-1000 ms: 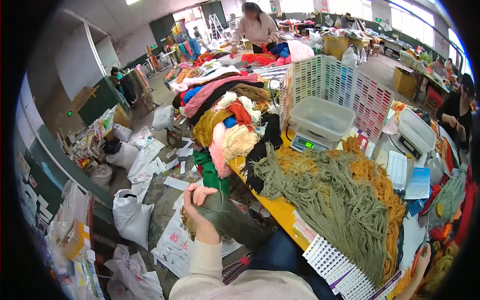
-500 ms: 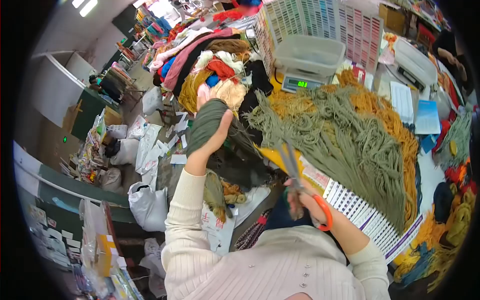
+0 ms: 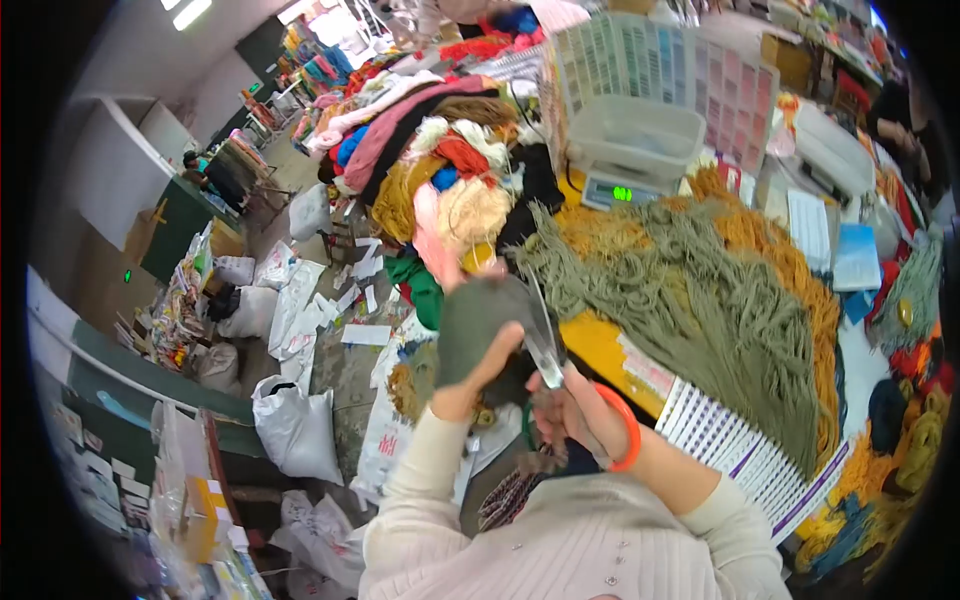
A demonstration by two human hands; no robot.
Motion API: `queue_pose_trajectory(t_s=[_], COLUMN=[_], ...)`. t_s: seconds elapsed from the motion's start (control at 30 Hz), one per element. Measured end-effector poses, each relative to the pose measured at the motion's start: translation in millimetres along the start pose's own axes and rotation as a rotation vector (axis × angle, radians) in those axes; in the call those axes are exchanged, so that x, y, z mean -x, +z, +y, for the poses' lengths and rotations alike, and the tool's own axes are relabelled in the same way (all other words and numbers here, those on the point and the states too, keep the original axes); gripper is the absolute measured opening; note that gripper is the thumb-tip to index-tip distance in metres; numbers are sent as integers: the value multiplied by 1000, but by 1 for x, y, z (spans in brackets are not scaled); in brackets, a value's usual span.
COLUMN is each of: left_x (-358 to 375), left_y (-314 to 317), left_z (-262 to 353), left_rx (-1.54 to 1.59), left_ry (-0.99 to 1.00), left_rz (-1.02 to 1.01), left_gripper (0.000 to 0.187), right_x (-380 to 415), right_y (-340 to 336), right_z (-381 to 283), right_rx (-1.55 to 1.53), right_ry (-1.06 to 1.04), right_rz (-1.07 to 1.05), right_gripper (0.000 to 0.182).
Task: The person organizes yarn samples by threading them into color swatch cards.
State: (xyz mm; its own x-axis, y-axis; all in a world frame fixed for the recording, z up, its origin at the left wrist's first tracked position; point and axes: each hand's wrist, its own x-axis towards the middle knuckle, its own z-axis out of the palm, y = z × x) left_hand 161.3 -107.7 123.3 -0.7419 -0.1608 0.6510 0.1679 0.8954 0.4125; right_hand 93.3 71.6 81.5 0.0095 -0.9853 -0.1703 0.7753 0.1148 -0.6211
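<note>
The left hand (image 3: 470,375) grips an uncut olive yarn hank (image 3: 478,325); the right hand (image 3: 570,410), closed on scissors (image 3: 560,385), sets blades against it. Cut olive strands (image 3: 700,320) lie just beyond.

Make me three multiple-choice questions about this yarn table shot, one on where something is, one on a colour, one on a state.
1. Where is the scale?
A. on the floor
B. on the table behind the green yarn pile
C. in a white sack

2. What colour is the scissors handle loop?
A. orange
B. blue
C. black

3. What is the left hand doing?
A. resting flat on the table
B. hanging empty
C. gripping a green yarn bundle

Answers: 1 B, its lit display shows beyond the pile; 2 A, an orange loop circles the right hand; 3 C, the bundle is wrapped in that hand.
</note>
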Motion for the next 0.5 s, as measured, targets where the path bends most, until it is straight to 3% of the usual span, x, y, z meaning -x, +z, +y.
queue_pose_trajectory(t_s=[0.03, 0.07, 0.1, 0.13, 0.23, 0.27, 0.3, 0.37, 0.5], left_x=[13, 21, 29, 33, 56, 66, 59, 66, 66], left_y=[7, 22, 37, 44, 60, 68, 74, 77, 64], left_z=[0, 5, 10, 19, 26, 25, 52, 49, 26], left_rx=[169, 499, 844, 1226, 1685, 1817, 1544, 1539, 1567], left_ry=[-40, -247, -418, -635, -675, -682, -966, -925, -791], left_rz=[99, 206, 391, 411, 146, 62, 187, 131, -13], left_gripper=[47, 46, 46, 45, 46, 47, 46, 45, 45], right_x=[-3, 1, 4, 8, 19, 21, 18, 11, 28], right_y=[-5, -11, -17, -23, -22, -22, -27, -34, -20], right_z=[8, 9, 16, 23, 34, 37, 41, 48, 43], right_rx=[125, 417, 433, 443, 418, 516, 530, 513, 365], right_ry=[-140, -249, -190, -127, -48, -145, -192, -264, -47], right_rz=[1, -29, -8, 19, 177, 200, 217, 204, 213], right_gripper=[41, 49, 49, 49, 39, 39, 37, 34, 33])
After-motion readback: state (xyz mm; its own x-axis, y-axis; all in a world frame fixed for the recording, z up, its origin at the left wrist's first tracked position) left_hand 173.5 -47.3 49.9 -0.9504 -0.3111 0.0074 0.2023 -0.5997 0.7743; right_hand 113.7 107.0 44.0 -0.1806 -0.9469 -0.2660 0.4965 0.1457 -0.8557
